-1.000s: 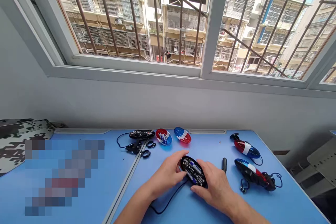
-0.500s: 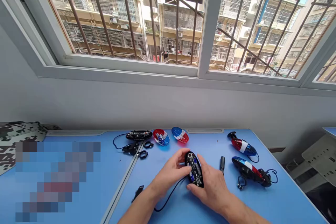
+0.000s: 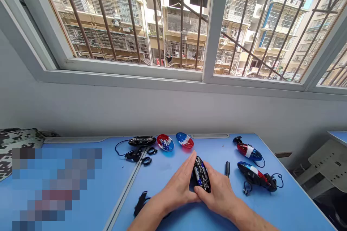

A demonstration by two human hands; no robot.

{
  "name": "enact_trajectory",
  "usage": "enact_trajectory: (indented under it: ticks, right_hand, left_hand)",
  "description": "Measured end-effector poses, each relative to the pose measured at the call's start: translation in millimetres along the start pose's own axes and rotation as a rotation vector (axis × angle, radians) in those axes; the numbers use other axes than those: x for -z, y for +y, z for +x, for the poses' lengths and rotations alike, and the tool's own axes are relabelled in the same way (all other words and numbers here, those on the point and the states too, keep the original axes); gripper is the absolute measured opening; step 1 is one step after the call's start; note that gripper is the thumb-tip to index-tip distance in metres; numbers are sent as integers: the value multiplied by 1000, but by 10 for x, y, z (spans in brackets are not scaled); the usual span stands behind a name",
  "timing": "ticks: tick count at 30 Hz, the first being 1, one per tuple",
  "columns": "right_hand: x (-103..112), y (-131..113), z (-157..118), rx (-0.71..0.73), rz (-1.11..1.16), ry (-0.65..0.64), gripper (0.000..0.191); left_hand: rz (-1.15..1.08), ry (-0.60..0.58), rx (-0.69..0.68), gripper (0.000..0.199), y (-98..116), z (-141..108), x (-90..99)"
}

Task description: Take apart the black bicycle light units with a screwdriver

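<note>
Between my two hands is a black oval bike light housing point(image 3: 201, 174), its open face up, with blue and silver batteries visible in it. My left hand point(image 3: 179, 184) presses along its left side, fingers long and together, thumb low near the other thumb. Closed round the right edge is my right hand point(image 3: 220, 192), its thumb at the lower end. The undersides of the housing and some fingertips are hidden. Just right of my hands lies a black-handled tool point(image 3: 227, 169), probably a screwdriver. A black clip piece point(image 3: 141, 202) sits beside my left forearm, which partly covers it.
Toward the back lie a second black housing point(image 3: 142, 140), a black bracket point(image 3: 134, 155), two black rings and two red-and-blue covers point(image 3: 165, 143). Two closed red-and-blue lights point(image 3: 249, 151) with cables rest at right. A metal seam point(image 3: 123, 195) crosses the blue table point(image 3: 287, 202).
My left thumb has come off the housing's face and moved down toward the right thumb. The left fingers have straightened along the side. The right hand keeps its hold.
</note>
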State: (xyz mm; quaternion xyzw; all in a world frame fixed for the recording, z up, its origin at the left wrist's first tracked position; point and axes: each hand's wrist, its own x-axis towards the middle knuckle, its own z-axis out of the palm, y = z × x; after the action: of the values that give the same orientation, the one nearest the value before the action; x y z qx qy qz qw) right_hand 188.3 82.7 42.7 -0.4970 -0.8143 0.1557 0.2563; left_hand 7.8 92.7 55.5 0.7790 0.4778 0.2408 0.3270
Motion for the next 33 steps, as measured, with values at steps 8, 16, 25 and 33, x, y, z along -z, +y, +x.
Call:
enact_trajectory:
  ticks: [8,16,25,33]
  right_hand:
    - [137,-83,-18,-18,39,-101,67]
    - [287,-199,-8,-37,23,-183,42]
    - [292,-214,-31,-59,-28,-214,52]
    - [254,-41,-8,27,-102,-58,38]
  left_hand:
    - [39,0,-12,109,-40,26,-37]
    - [18,-5,9,124,44,8,-20]
    - [117,21,3,112,4,36,-76]
    - [143,25,-3,109,97,21,-38]
